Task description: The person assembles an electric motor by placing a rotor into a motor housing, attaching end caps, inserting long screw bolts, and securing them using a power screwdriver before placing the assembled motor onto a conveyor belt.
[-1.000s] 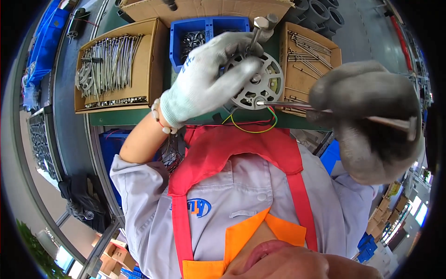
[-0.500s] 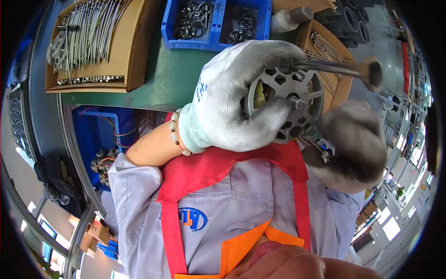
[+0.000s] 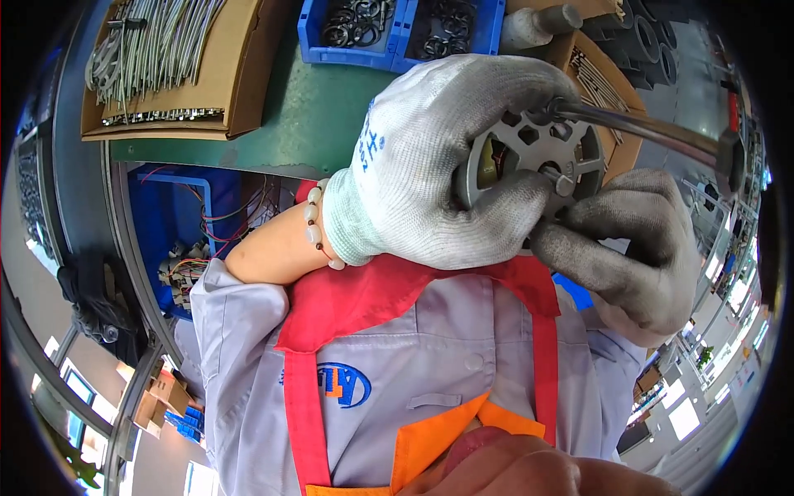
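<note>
My left hand (image 3: 447, 165), in a white knitted glove, is closed around a round grey electric motor (image 3: 583, 149). Its slotted end cover and short central shaft face up, with the thumb lying beside the shaft. By the left fingertips, the end of a long shiny metal rod (image 3: 645, 124) meets the cover's upper rim; the rod runs off to the right, and what it belongs to is unclear. My right hand (image 3: 637, 252), in a grey-stained glove, has thumb and fingers pinched at the motor's lower right rim. Whatever sits between those fingertips is hidden.
Behind the hands, a blue two-part bin (image 3: 397, 62) of dark metal rings stands on the green bench (image 3: 322, 116). Long thin metal rods fill a cardboard box (image 3: 248, 74) at the left; another box (image 3: 633, 157) lies behind the motor. Below the bench is a blue crate (image 3: 153, 231) with wires.
My right hand, blurred and away from the motor before, now pinches at its lower rim, where thin bolts were sticking out. The motor and left hand have shifted slightly right.
</note>
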A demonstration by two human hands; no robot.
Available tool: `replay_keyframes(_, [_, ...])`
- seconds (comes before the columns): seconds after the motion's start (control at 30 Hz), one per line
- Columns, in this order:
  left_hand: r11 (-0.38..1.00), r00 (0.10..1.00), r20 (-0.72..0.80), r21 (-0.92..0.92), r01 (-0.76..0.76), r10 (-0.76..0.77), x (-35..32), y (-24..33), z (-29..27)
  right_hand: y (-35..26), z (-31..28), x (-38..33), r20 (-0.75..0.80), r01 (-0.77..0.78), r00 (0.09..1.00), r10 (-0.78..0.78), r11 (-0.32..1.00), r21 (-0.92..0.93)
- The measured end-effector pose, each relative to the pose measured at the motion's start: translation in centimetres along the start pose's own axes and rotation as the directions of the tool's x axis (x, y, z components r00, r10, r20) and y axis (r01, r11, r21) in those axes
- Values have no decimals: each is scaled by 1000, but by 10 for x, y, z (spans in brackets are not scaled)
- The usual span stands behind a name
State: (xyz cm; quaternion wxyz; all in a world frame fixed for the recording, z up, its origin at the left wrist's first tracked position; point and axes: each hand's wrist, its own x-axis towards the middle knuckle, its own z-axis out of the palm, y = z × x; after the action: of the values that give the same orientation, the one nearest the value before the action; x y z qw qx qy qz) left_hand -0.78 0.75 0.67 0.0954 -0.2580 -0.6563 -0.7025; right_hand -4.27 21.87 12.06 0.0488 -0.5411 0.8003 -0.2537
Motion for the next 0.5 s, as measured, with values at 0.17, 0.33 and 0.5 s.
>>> replay_keyframes(0.17, [999,951,-310,-34,-24,12,10,3,22,5,-14,9,69,2,998,-5,999,50])
replay_keyframes(0.33, [999,957,-288,39,-26,37,13,5,10,17,-17,18,161,126,977,-136,989,72])
replay_keyframes(0.5, [998,984,-175,28,50,-45,11,9,5,19,-18,25,195,113,971,-142,982,151])
